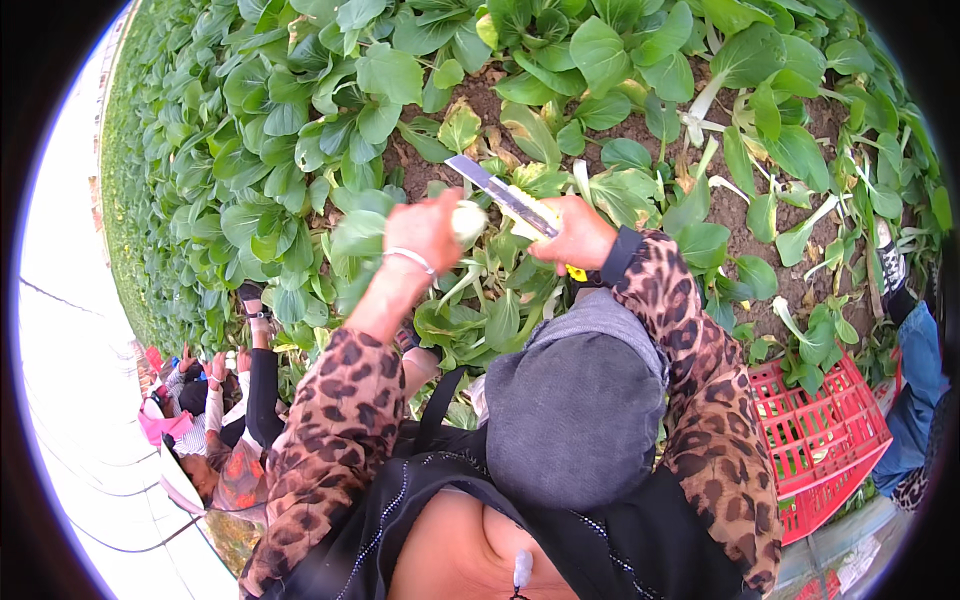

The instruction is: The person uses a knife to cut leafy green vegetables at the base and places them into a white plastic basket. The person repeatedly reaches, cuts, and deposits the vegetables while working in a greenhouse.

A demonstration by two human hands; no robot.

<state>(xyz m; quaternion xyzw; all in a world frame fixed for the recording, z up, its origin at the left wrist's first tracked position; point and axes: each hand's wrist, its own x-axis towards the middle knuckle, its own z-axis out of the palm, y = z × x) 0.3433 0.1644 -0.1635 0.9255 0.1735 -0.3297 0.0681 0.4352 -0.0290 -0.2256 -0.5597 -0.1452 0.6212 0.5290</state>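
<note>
My left hand is closed around a head of leafy green vegetable with a pale, rounded base; its leaves are blurred. My right hand grips a flat-bladed knife, its blade pointing up and to the left above the vegetable's base. Some yellow and whitish material shows along the blade near my right fingers. Below and around both hands lie loose and trimmed leaves. Broad green leafy plants grow in front of me.
A red plastic crate stands at the right, with leaves over its rim. Beside it are another person's jeans leg and sneaker. Other people are at the lower left. Cut leaves lie on bare soil at the right.
</note>
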